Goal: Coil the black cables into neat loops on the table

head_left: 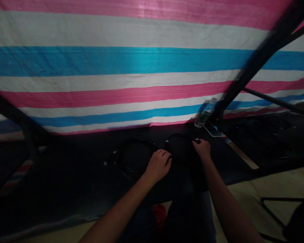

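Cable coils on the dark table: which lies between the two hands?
The right coil, nearer the water bottle. The left hand rests at its left edge and the right hand at its right edge; the other coil lies beyond the left hand.

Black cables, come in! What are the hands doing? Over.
Left hand rests curled on small cable coil, grip unclear. Right hand pinches its plug end. Bigger coil lies left; bottle stands behind, apart from hands.
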A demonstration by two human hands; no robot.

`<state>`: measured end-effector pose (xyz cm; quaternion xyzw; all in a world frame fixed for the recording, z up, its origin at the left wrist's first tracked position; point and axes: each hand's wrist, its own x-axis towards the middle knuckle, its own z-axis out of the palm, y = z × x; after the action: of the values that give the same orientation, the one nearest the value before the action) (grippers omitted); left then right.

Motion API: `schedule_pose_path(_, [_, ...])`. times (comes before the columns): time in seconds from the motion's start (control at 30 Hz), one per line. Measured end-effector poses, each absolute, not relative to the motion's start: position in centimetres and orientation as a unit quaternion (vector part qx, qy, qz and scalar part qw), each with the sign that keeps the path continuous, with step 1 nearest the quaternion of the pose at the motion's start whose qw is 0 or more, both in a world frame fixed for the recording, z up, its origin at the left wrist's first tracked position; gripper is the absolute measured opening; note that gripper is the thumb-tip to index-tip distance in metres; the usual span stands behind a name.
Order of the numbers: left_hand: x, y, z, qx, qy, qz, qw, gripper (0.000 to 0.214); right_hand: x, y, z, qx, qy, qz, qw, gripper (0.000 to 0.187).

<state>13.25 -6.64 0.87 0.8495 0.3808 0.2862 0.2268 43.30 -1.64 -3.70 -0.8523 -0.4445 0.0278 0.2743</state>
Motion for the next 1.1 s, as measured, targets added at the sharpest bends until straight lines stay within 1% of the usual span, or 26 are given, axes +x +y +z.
schedule_pose_path(0.07, [10.4,-4.7,1.9,0.834,0.408,0.315,0.196,0.022,43.7,-1.8,-4.1,-0.841,-0.455,0.026,0.293,0.046])
schedule_pose_path(0.13, [6.4,-2.0,2.6,0.799,0.476,0.329,0.165,0.024,44.1,-2.8,-4.5,-0.83,-0.459,0.019,0.315,0.057])
schedule_pose_path(0.2, [1.9,0.6,2.9,0.774,0.538,0.311,0.123,0.027,44.3,-4.5,-5.0,-0.825,-0.455,0.007,0.336,0.067])
schedule_pose_path(0.27, [-2.4,2.6,2.6,0.745,0.598,0.278,0.099,0.028,44.4,-6.4,-5.6,-0.82,-0.446,-0.009,0.359,0.073])
schedule_pose_path(0.33, [-5.7,3.7,1.7,0.729,0.63,0.238,0.127,0.029,44.4,-7.8,-6.3,-0.805,-0.444,-0.014,0.393,0.074])
schedule_pose_path(0.43, [-8.0,3.9,0.3,0.713,0.629,0.216,0.222,0.033,44.6,-8.3,-6.8,-0.772,-0.454,0.001,0.444,0.07])
schedule_pose_path(0.5, [-8.1,3.6,-0.3,0.717,0.611,0.219,0.254,0.036,44.8,-7.5,-6.8,-0.767,-0.449,-0.007,0.458,0.065])
schedule_pose_path(0.6, [-7.5,3.4,-0.7,0.735,0.592,0.224,0.244,0.04,45.2,-5.5,-6.4,-0.772,-0.435,-0.03,0.463,0.057])
schedule_pose_path(0.77, [-6.8,3.1,-0.7,0.733,0.572,0.272,0.249,0.043,45.1,-3.3,-6.0,-0.762,-0.466,-0.033,0.449,0.047])
schedule_pose_path(0.87, [-6.4,3.0,-0.9,0.736,0.562,0.286,0.246,0.039,44.8,-3.7,-5.9,-0.749,-0.48,-0.056,0.453,0.046])
schedule_pose_path(0.97, [-5.8,3.0,-1.0,0.73,0.564,0.303,0.239,0.029,44.0,-5.2,-5.2,-0.74,-0.474,-0.095,0.468,0.045])
schedule_pose_path(1.03, [-5.4,2.9,-0.9,0.716,0.571,0.318,0.244,0.019,42.3,-6.4,-4.4,-0.724,-0.474,-0.131,0.483,0.039])
schedule_pose_path(1.1, [-5.1,2.8,-0.7,0.699,0.574,0.342,0.255,0.015,39.2,-7.5,-3.5,-0.689,-0.502,-0.154,0.5,0.031])
